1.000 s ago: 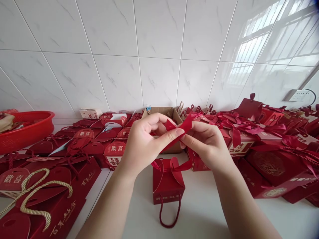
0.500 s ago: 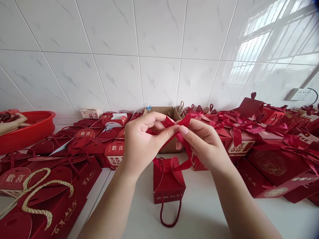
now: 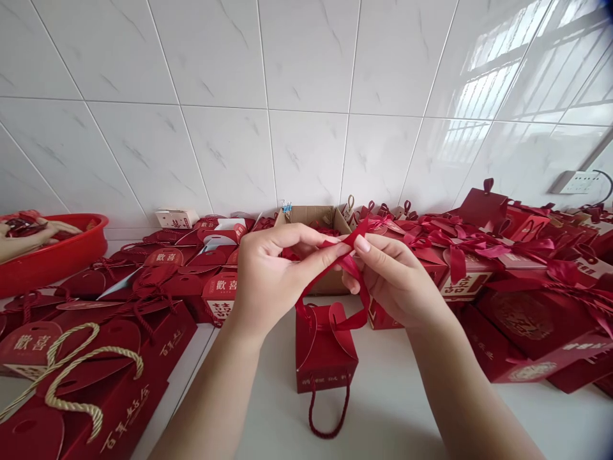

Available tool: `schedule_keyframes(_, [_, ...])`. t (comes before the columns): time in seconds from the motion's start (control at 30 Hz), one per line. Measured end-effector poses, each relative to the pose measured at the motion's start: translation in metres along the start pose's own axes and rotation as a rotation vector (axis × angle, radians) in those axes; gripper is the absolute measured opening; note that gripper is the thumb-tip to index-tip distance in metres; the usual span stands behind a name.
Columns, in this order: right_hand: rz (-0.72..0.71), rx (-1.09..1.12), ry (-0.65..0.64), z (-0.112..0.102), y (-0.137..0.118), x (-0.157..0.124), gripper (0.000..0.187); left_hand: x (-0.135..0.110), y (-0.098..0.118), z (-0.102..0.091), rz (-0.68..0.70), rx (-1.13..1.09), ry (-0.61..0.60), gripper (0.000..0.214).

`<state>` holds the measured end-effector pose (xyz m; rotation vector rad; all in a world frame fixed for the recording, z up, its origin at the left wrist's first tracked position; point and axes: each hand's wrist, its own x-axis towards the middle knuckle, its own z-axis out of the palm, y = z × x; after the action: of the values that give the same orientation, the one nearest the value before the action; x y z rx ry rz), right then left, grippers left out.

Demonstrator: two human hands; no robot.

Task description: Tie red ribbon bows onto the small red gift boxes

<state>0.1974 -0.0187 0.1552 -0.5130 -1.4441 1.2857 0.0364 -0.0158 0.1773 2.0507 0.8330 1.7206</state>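
A small red gift box point(image 3: 327, 351) with a cord handle stands on the white counter point(image 3: 393, 409), right in front of me. A red ribbon point(image 3: 357, 291) runs up from its top flaps to my hands. My left hand point(image 3: 272, 278) pinches the ribbon between thumb and fingers above the box. My right hand point(image 3: 397, 278) pinches the same ribbon from the right, its fingertips meeting the left hand's.
Flat red boxes and bags point(image 3: 158, 281) crowd the left. Ribboned red boxes point(image 3: 502, 268) pile up on the right. An open cardboard carton point(image 3: 318, 220) stands against the tiled wall. Another person's hand reaches into a red plastic basket point(image 3: 52, 252) at far left.
Both hands have sunk slightly and drawn the ribbon tighter over the box. The other person's hand has shifted inside the red basket.
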Motion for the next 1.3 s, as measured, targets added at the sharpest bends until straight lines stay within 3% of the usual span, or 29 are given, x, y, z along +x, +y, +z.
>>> schedule_keyframes(0.13, [0.11,0.07,-0.049,-0.006,0.002,0.003,0.021,0.001,-0.003,0.0,-0.02,0.005,-0.026,0.008])
schedule_keyframes(0.3, [0.088,0.117,0.016,-0.006,0.008,0.007,0.014,0.002,-0.009,0.002,-0.03,-0.043,-0.086,0.01])
schedule_keyframes(0.43, [0.013,0.053,0.109,-0.003,0.012,0.008,0.014,0.004,-0.012,-0.004,-0.196,-0.045,-0.303,0.022])
schedule_keyframes(0.57, [-0.08,-0.034,0.117,-0.005,0.012,0.008,0.012,0.007,-0.015,-0.014,-0.303,-0.019,-0.495,0.02])
schedule_keyframes(0.7, [-0.232,-0.324,0.041,-0.01,0.009,0.004,0.014,0.009,-0.019,-0.02,-0.301,0.037,-0.578,0.017])
schedule_keyframes(0.9, [-0.481,-0.847,-0.1,-0.019,0.002,0.0,0.009,0.008,-0.025,-0.023,-0.273,0.135,-0.605,0.015])
schedule_keyframes(1.1, [-0.538,-1.105,-0.13,-0.021,0.002,-0.001,0.016,0.006,-0.024,-0.024,-0.323,0.141,-0.577,0.017])
schedule_keyframes(1.3, [-0.571,-1.19,-0.099,-0.02,0.004,0.0,0.018,0.009,-0.016,-0.026,-0.389,0.109,-0.67,0.023])
